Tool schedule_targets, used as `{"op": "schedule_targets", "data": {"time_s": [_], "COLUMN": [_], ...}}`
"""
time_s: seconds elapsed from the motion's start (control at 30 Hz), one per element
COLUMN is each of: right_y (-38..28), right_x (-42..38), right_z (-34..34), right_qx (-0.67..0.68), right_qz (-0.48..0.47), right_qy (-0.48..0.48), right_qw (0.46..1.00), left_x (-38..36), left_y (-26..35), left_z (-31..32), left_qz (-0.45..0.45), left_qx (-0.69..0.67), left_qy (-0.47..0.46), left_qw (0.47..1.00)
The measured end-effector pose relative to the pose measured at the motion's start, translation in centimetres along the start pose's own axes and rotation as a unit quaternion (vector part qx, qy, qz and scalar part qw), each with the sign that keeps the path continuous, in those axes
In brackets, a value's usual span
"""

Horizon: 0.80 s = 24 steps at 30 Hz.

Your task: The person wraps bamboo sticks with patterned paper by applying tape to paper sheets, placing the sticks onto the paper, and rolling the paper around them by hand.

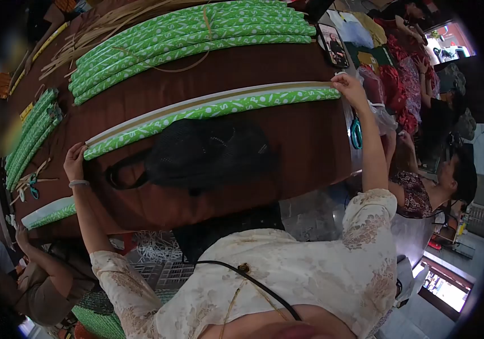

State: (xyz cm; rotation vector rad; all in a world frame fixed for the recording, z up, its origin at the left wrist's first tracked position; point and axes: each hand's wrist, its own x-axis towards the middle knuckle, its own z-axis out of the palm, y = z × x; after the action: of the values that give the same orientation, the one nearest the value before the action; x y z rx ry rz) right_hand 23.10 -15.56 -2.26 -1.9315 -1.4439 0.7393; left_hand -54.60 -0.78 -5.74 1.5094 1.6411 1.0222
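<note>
A long green-and-white printed strip (196,114) lies across the brown cloth-covered table in front of me. Along its far side runs a white edge with a thin tan cane strip (208,97) lying on it. My left hand (74,162) pinches the strip's left end, and my right hand (350,90) pinches the right end, thumb and fingers closed. A black mesh bag (211,152) with a strap sits on the near side, beside the strip's middle.
Several green printed rolls (196,34) lie behind, tied with tan cane, near loose cane strips (95,37). More green rolls (33,130) are at left. A phone (333,46) and teal scissors (356,134) are at right. Other people work on both sides.
</note>
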Motion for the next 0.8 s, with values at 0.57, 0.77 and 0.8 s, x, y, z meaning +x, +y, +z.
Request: {"op": "schedule_targets", "data": {"time_s": [0.57, 0.77, 0.8], "right_y": [-0.6, -2.1, -1.8], "right_x": [0.2, -0.8, -0.7], "right_z": [-0.7, -1.1, -1.2], "right_qx": [-0.064, -0.081, -0.042], "right_qz": [0.016, -0.009, 0.007], "right_qy": [-0.056, -0.039, -0.055], "right_qw": [0.996, 0.996, 0.998], "left_x": [-0.7, -0.2, -0.2], "left_y": [1.7, 0.7, 0.6], "left_z": [0.5, 0.2, 0.3], "left_qz": [-0.014, -0.002, -0.002], "left_qx": [0.025, 0.003, -0.001], "left_qy": [0.008, -0.007, -0.004], "left_qw": [1.000, 1.000, 1.000]}}
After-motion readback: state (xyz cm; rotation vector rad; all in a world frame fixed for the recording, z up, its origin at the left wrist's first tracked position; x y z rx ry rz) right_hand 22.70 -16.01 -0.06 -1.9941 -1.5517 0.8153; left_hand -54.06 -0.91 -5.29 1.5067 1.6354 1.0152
